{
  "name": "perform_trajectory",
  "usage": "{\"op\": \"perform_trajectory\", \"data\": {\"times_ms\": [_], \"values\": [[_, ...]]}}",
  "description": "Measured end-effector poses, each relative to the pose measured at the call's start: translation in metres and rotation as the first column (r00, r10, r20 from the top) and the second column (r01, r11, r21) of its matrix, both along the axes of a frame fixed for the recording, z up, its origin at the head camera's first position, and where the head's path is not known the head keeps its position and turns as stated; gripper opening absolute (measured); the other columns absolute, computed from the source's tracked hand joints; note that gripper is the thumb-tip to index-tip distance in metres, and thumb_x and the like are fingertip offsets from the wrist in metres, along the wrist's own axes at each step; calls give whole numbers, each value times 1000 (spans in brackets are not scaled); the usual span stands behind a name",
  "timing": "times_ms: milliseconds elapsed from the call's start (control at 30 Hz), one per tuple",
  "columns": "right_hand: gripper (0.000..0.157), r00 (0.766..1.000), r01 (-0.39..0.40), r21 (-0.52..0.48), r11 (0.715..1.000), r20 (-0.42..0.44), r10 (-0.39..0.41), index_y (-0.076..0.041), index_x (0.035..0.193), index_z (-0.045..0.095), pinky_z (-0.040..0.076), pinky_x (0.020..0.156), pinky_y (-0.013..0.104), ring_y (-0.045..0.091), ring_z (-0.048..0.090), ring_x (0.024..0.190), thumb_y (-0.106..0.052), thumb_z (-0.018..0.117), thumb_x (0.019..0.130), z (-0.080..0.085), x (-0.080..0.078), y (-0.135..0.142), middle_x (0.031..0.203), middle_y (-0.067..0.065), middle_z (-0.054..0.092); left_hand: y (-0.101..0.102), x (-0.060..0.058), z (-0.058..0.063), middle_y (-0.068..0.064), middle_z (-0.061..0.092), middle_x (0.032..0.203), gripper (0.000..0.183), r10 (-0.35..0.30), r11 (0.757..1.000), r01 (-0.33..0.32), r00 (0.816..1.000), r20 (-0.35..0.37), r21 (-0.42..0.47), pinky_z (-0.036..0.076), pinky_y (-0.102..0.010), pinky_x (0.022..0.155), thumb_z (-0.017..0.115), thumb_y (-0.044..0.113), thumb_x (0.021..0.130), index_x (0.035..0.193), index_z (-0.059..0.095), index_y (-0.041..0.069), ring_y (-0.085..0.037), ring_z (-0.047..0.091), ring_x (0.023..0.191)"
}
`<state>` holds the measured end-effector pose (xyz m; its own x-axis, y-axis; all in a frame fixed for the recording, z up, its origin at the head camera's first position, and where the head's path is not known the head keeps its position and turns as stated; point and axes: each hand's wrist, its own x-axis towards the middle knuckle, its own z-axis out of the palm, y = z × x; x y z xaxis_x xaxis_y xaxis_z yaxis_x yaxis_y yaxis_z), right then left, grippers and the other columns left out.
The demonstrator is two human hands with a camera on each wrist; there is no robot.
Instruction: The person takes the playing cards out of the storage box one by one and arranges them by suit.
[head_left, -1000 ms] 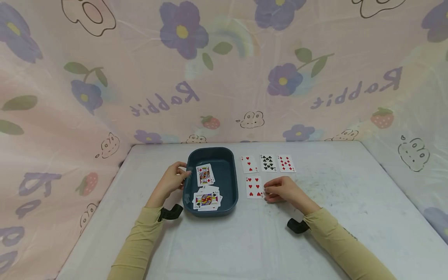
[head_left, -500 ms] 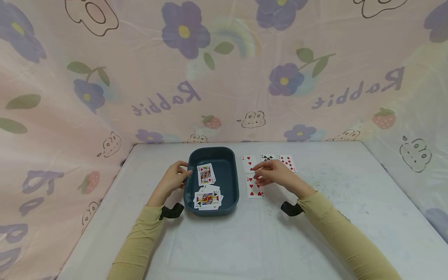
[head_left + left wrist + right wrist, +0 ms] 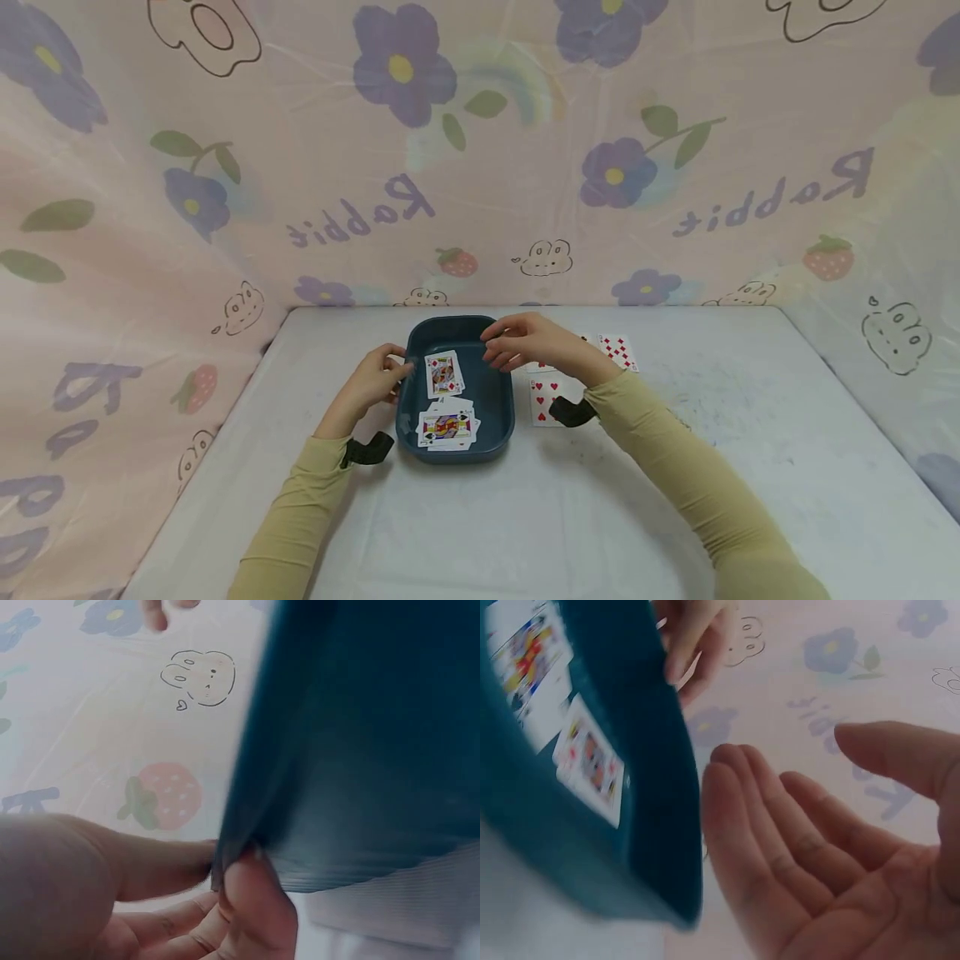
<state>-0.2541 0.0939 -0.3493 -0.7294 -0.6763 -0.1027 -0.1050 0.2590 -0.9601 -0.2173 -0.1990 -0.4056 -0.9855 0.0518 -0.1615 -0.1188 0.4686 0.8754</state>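
A dark blue tray point(image 3: 491, 421) stands on the table with playing cards inside. One group in it shows a red-suited face card point(image 3: 444, 373) on top; the nearer pile has a jack of spades point(image 3: 447, 427) uppermost. My left hand point(image 3: 372, 379) pinches the tray's left rim between thumb and fingers point(image 3: 259, 900). At the far right rim, my right hand point(image 3: 534, 340) has its fingers extended and thumb apart, holding nothing; the right wrist view shows its palm point(image 3: 862, 915) beside the tray wall. Below its wrist lies a hearts card point(image 3: 542, 402), partly covered by the black wrist mount.
Behind the right forearm, a diamonds card point(image 3: 618, 352) lies face up, with two more cards mostly hidden by the hand. The white table point(image 3: 450, 533) meets a patterned fabric backdrop point(image 3: 480, 167) at its back and sides.
My right hand has moved left and away from me, from beside the near hearts card, across the cards, to the tray's right rim. My left hand stays on the tray's left rim.
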Motion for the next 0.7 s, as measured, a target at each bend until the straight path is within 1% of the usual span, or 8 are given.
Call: {"op": "perform_trajectory", "data": {"times_ms": [100, 233, 267, 300, 467, 500, 567, 700], "values": [[33, 999, -28, -7, 1000, 34, 29, -1, 123, 57, 51, 86, 42, 28, 65, 96, -20, 59, 96, 0, -3, -15, 109, 18, 65, 0, 0, 0, -16, 52, 84, 36, -3, 1000, 3, 1000, -9, -7, 51, -28, 50, 55, 10, 97, 128, 45, -4, -17, 52, 59], [36, 997, -54, 0, 999, 60, 54, -1, 125, 56, 51, 86, 39, 26, 66, 97, -23, 58, 97, -3, -8, -31, 111, 18, 65, 0, 2, 0, -20, 53, 88, 37, -2, 1000, 2, 1000, 0, -5, 51, -28, 51, 56, 10, 97, 129, 45, -4, -18, 52, 58], [38, 996, -62, -4, 998, 66, 62, 0, 127, 55, 51, 86, 39, 26, 66, 97, -23, 58, 97, -5, -10, -34, 112, 18, 65, 0, 2, 0, -20, 53, 89, 38, -1, 1000, 1, 1000, 4, -1, 51, -29, 51, 56, 10, 97, 130, 45, -3, -18, 51, 58], [38, 995, -64, -3, 998, 74, 64, 0, 127, 55, 51, 86, 39, 27, 65, 98, -24, 57, 97, -6, -11, -37, 112, 18, 65, 0, 2, 0, -21, 53, 90, 38, 0, 1000, 0, 1000, 4, 3, 51, -29, 51, 56, 10, 97, 130, 44, -3, -17, 51, 58], [37, 986, -76, -26, 997, 144, 79, 3, 127, 55, 48, 91, 44, 36, 60, 108, -22, 54, 99, -14, -16, -51, 114, 20, 64, 1, 2, 0, -22, 53, 91, 38, -1, 1000, 1, 1000, 0, 11, 51, -29, 51, 56, 9, 97, 130, 44, -4, -16, 51, 57], [36, 986, -76, -16, 997, 150, 77, 1, 125, 56, 48, 91, 44, 37, 60, 109, -22, 54, 99, -16, -16, -54, 114, 20, 64, 2, 2, 0, -22, 53, 92, 38, 0, 1000, 0, 1000, 0, 11, 51, -29, 51, 56, 9, 97, 130, 44, -4, -16, 51, 57], [35, 984, -88, 0, 996, 158, 87, 2, 124, 57, 48, 91, 44, 37, 59, 109, -22, 55, 98, -21, -17, -60, 115, 22, 63, 2, 2, 0, -22, 53, 92, 37, 5, 1000, -5, 1000, 2, 10, 51, -29, 51, 57, 9, 97, 130, 45, -3, -16, 50, 57], [36, 978, -117, 44, 992, 179, 108, 7, 122, 57, 49, 89, 45, 40, 59, 108, -21, 53, 99, -29, -18, -71, 116, 27, 61, 2, 2, 0, -21, 53, 90, 36, 10, 1000, -10, 1000, 2, 16, 50, -29, 51, 56, 9, 97, 129, 45, -3, -17, 50, 58]]}}
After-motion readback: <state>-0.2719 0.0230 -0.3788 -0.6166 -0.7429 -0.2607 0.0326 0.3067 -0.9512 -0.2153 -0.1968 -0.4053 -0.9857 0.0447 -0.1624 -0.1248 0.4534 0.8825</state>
